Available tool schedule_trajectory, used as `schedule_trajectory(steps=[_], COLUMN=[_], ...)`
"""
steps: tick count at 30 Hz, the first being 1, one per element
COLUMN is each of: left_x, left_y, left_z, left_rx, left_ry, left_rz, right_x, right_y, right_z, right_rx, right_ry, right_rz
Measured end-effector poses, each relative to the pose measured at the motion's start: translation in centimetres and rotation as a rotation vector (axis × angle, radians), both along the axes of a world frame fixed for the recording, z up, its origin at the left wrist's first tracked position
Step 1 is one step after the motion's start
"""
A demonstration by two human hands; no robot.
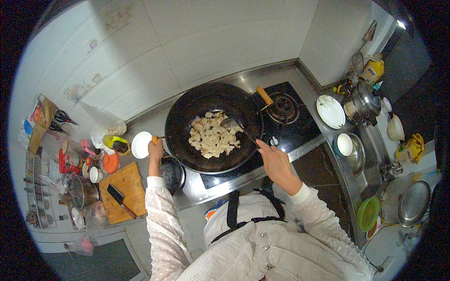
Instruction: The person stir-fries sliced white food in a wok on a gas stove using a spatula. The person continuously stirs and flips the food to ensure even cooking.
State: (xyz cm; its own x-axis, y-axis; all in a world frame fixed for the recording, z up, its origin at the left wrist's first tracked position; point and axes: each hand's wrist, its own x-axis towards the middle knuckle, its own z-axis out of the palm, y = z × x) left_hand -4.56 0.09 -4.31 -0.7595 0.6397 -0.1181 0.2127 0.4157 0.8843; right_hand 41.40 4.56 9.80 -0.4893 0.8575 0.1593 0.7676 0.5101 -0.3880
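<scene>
A large dark wok (218, 98) sits on the left side of the black gas hob (306, 130). In it lies a heap of pale, irregular food pieces (211, 140). My left hand (155, 151) grips the wok's wooden side handle (155, 139). The opposite wooden handle (264, 96) points towards the bare burner. My right hand (277, 165) holds a metal spatula (249, 135) by its handle, and its blade rests among the pieces at their right side. Part of the blade is hidden by the food.
Left of the wok are a white bowl (141, 144), a small black pan (171, 175) and a wooden cutting board (130, 189) with a cleaver (116, 193) on it. On the right, a white plate (330, 111), a lidded pot (365, 100) and a green basket (367, 213) stand around the sink.
</scene>
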Motion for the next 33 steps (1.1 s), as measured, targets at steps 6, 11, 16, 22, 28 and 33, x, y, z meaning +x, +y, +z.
schedule_trajectory(steps=[6, 11, 16, 22, 28, 33], left_x=[0.8, 0.1, -0.2, -0.6, 0.3, -0.7], left_y=[-0.2, 0.0, 0.0, -0.1, -0.1, -0.1], left_z=[1.0, 0.3, -0.2, -0.5, 0.7, -0.7], left_rx=[0.007, -0.012, 0.004, -0.048, -0.014, -0.002], left_ry=[-0.024, -0.010, -0.049, 0.077, 0.021, 0.014], left_rz=[0.018, -0.016, -0.015, -0.023, -0.020, -0.006], right_x=[0.2, 0.2, 0.1, 1.2, 1.3, 0.4], right_y=[0.0, -0.3, -0.7, -1.8, -3.2, -2.8], right_z=[0.8, 0.3, 1.2, 4.3, 3.3, 2.2], right_rx=[-0.013, -0.054, -0.054, -0.039, -0.075, -0.061], right_ry=[0.037, 0.056, 0.142, -0.004, -0.079, -0.064], right_rz=[-0.027, -0.012, 0.023, 0.114, 0.182, 0.157])
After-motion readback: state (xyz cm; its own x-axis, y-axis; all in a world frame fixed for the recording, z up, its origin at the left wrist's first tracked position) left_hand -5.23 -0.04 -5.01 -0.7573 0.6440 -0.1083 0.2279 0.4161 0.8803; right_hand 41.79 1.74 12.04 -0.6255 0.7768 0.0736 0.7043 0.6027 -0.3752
